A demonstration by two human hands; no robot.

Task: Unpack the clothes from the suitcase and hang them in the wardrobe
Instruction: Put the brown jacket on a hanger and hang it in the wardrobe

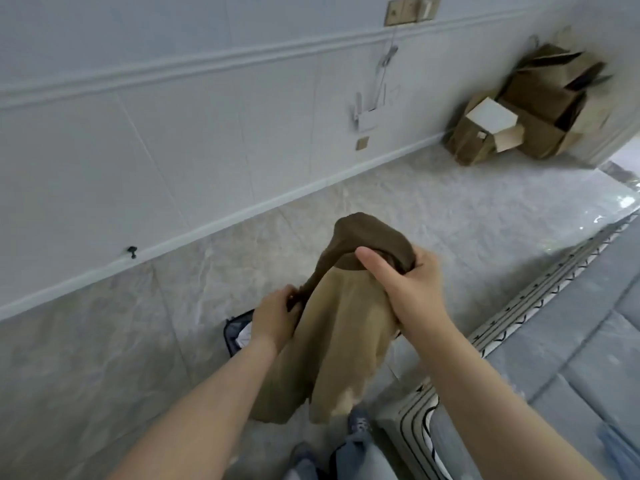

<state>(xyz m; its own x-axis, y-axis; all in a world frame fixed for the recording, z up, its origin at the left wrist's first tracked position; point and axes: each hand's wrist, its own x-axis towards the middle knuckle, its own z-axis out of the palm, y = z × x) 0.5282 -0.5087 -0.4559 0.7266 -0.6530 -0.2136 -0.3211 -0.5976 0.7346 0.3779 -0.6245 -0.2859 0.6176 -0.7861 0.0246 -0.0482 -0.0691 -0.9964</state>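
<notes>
Now both hands are up in front of the body with a tan garment [346, 334] held between them; the right hand [412, 289] is the higher and farther one, its fingers and thumb curled round a dark brown bunched part [374, 237] at the top of the cloth, which may be a collar, a waistband or a second piece, and I cannot tell which; the left hand [277, 317] sits lower and nearer, pinching a dark strip of the same brown fabric that runs down to it from the bunch. The garment's long axis is close to vertical; it hangs from the right hand's grip down toward the feet, its lower edge loose above a blue shoe [360, 424]. The suitcase [237, 336] lies on the floor just beyond and below the left hand, mostly hidden behind that hand and the cloth; only a dark corner with something white inside shows. So the cloth is clear of the case, and the left hand is the nearer one to it should another piece be wanted.

No wardrobe and no hanger are in view; my guess is that the next move is to shake the garment straight and carry it off, which means turning away from this wall.

The floor [433, 209] is pale marbled tile; a bed [571, 341] with a grey quilted cover stands at the right; cardboard boxes [530, 112] are piled in the far corner; a white router [367, 116] hangs on the panelled wall.
</notes>
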